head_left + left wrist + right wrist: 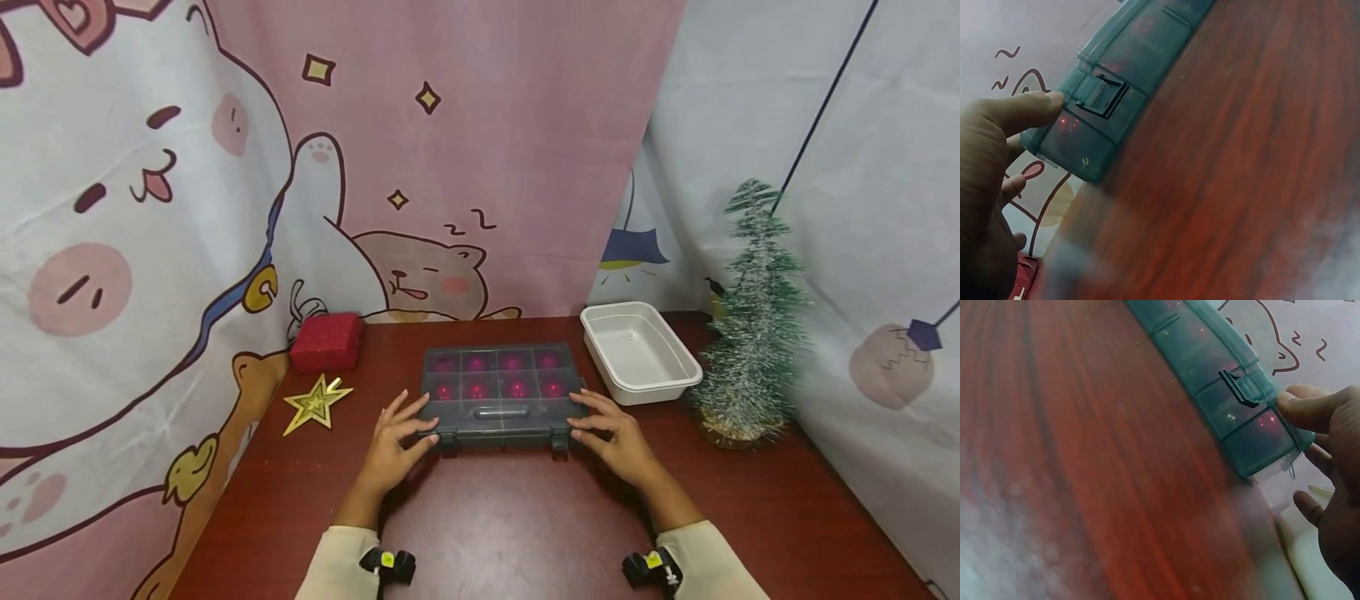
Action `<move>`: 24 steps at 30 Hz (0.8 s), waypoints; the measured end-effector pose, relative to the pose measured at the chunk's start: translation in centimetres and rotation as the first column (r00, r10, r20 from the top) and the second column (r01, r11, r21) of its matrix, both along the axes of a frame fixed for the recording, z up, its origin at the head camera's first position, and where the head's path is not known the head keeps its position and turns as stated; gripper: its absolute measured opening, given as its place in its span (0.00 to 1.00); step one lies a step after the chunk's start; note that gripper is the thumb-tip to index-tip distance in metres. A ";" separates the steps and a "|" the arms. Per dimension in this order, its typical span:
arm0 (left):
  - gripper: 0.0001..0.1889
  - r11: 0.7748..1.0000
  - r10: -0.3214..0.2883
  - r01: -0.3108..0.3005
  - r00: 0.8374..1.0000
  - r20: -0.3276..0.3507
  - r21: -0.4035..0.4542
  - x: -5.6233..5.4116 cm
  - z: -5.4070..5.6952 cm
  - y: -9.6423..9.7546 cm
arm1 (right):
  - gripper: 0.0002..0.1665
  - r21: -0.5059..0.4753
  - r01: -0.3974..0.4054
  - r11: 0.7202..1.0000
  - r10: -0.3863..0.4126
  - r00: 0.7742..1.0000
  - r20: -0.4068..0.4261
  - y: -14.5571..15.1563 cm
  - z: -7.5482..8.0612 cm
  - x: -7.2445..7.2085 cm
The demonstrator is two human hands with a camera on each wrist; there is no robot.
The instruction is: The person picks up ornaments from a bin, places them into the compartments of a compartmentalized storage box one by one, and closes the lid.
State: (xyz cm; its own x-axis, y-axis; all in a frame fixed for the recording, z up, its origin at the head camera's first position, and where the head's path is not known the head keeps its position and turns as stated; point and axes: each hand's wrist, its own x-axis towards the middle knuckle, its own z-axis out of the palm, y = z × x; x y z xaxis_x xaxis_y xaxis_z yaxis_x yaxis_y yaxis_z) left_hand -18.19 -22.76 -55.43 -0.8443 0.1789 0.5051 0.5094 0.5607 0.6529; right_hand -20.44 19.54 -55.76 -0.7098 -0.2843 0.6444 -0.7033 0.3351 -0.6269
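Observation:
A translucent grey compartment box lies on the table with its lid down. Reddish shiny things, too blurred to name, show through the lid in two rows of compartments. At the box's front left corner my left hand grips it, thumb beside the left latch and fingers along the side. My right hand holds the front right corner likewise, its thumb near the right latch. Both latches stick out from the front wall. Some fingertips are hidden behind the box in the wrist views.
Left of the box lie a gold star and a red block-like box. On the right stand a white plastic tub and a small frosted Christmas tree. A printed curtain hangs behind the table.

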 end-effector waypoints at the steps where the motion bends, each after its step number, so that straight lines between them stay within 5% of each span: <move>1: 0.15 1.000 0.000 0.000 1.000 0.011 -0.002 0.0 0.0 0.0 | 0.17 0.000 -0.004 1.000 0.004 1.000 0.008 0.0 -0.1 0.0; 9: 0.22 0.999 -0.044 0.044 0.998 0.034 0.005 -0.3 -0.3 -0.4 | 0.27 -0.003 -0.057 0.998 0.057 0.998 0.041 0.2 -0.6 -0.4; 24: 0.28 0.997 -0.080 0.080 0.990 -0.119 -0.009 -1.4 -1.8 0.0 | 0.32 -0.045 0.008 0.999 -0.008 1.000 -0.008 -0.6 -1.5 -0.9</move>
State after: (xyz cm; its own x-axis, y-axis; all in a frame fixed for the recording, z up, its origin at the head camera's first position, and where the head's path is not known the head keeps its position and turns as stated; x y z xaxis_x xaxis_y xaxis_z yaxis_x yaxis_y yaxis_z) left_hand -19.64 -22.73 -57.25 -0.7612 0.2456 0.6002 0.6265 0.5173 0.5830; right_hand -21.30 18.90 -57.22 -0.7062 -0.2493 0.6626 -0.7063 0.3121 -0.6354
